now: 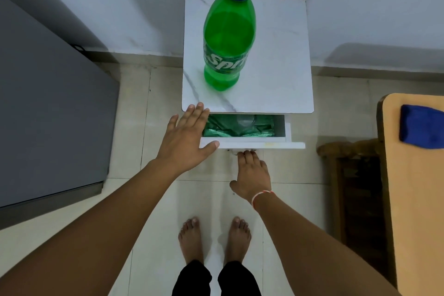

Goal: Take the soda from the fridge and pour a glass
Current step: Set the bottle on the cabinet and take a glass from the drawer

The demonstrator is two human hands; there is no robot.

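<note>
A green soda bottle (228, 31) with a blue cap stands upright on the white marble-topped side table (276, 55). Below the tabletop a white drawer (252, 144) is pulled partly out; inside lies green plastic wrapping and what looks like a clear glass (245, 120), partly hidden by the tabletop. My left hand (186, 137) hovers flat with fingers apart over the drawer's left corner, thumb on its front edge. My right hand (252, 174) has its fingers curled on the drawer's handle under the front panel.
The grey fridge (48, 108) stands shut at the left. A wooden chair (355, 190) and an orange-topped table (413, 199) with a blue cloth (420, 126) are at the right. My bare feet stand on the tiled floor (158, 235).
</note>
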